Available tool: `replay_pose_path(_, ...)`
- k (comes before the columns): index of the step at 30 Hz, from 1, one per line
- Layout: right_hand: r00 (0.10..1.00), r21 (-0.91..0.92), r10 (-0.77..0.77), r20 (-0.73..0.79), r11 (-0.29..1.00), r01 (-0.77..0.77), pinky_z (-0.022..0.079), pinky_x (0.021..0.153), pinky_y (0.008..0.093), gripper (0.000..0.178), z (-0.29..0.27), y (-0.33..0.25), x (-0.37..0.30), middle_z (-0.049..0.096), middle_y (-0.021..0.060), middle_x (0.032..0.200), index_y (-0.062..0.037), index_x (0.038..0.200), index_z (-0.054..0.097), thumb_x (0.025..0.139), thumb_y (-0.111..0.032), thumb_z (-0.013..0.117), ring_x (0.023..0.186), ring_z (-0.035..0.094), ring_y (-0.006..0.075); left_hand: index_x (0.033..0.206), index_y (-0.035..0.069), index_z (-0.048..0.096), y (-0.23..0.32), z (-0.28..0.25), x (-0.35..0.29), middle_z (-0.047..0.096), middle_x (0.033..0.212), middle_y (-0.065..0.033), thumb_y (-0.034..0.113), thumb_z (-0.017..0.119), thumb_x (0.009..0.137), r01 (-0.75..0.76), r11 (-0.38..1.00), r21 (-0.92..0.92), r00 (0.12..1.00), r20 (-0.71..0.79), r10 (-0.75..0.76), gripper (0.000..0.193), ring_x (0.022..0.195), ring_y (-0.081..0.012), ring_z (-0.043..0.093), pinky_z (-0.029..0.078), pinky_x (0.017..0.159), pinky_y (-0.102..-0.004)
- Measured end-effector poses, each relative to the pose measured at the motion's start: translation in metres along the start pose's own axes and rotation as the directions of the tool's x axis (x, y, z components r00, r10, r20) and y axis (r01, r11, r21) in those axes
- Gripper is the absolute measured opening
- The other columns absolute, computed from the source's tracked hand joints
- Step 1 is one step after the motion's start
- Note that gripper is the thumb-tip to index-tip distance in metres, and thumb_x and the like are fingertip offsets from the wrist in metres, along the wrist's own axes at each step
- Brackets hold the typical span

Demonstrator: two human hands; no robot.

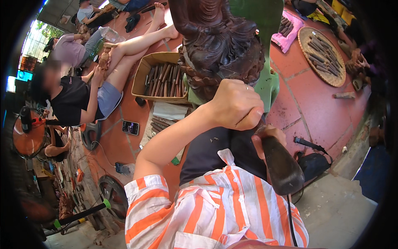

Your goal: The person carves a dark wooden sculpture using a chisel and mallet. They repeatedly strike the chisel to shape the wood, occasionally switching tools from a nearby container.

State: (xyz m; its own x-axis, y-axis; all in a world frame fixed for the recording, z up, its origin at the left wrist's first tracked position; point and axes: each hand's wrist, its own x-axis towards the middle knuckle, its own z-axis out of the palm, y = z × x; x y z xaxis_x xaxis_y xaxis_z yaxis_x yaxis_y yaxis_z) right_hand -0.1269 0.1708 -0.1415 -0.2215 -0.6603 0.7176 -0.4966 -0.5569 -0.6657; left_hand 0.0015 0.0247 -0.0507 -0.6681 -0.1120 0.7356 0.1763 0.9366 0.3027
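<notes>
A dark brown wood carving (222, 52), with draped folds and a petalled base, stands in front of me against a green plastic chair (271, 89). My left hand (238, 103) is closed in a fist at the lower edge of the carving; whatever it grips is hidden by the fingers. Just below and to the right, my right hand (271, 137) is wrapped round a dark wooden mallet (284, 170), its thick rounded head pointing toward me. Part of the right hand is hidden behind the mallet and the left fist.
A cardboard box (139, 79) of wooden-handled chisels stands left of the carving. A round woven tray (304, 45) at right holds more tools. Phones (130, 128) lie on the red tiles. At left a seated person (74, 97) holds a small carving, near a fan (29, 133).
</notes>
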Motion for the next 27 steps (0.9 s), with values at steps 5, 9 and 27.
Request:
replay_pose_path(5, 0.977, -0.141, 0.209, 0.038, 0.969, -0.202, 0.040, 0.048, 0.0302, 0.024, 0.000, 0.004, -0.006, 0.056, 0.0061, 0.060, -0.0054, 0.072, 0.057, 0.065, -0.005, 0.080, 0.051, 0.054, 0.0206, 0.057, 0.011, 0.050, -0.003, -0.007, 0.004, 0.049, 0.056, -0.0023, 0.018, 0.048, 0.081, 0.028, 0.999, -0.040, 1.000, 0.005, -0.028, 0.025, 0.049, -0.0237, 0.050, 0.037, 0.047, -0.0357)
replay_pose_path(9, 0.965, -0.045, 0.262, -0.006, 0.964, -0.262, 0.047, 0.056, 0.0342, 0.023, 0.002, 0.006, -0.017, 0.061, 0.0077, 0.064, -0.0090, 0.071, 0.059, 0.065, -0.013, 0.080, 0.058, 0.061, 0.0264, 0.057, 0.011, 0.050, -0.003, -0.001, -0.001, 0.047, 0.054, -0.0032, 0.018, 0.052, 0.076, 0.008, 1.000, 0.003, 0.999, 0.038, -0.008, 0.021, 0.049, -0.0249, 0.049, 0.038, 0.047, -0.0366)
replay_pose_path(27, 0.979, 0.042, 0.199, -0.052, 0.980, -0.197, 0.045, 0.054, 0.0339, 0.023, 0.005, 0.015, -0.014, 0.057, 0.0076, 0.061, -0.0063, 0.073, 0.055, 0.070, -0.010, 0.078, 0.054, 0.057, 0.0246, 0.056, 0.012, 0.052, -0.007, 0.005, -0.003, 0.049, 0.055, -0.0015, 0.018, 0.057, 0.073, -0.020, 0.989, 0.147, 0.998, 0.062, 0.011, 0.019, 0.051, -0.0218, 0.052, 0.038, 0.049, -0.0347)
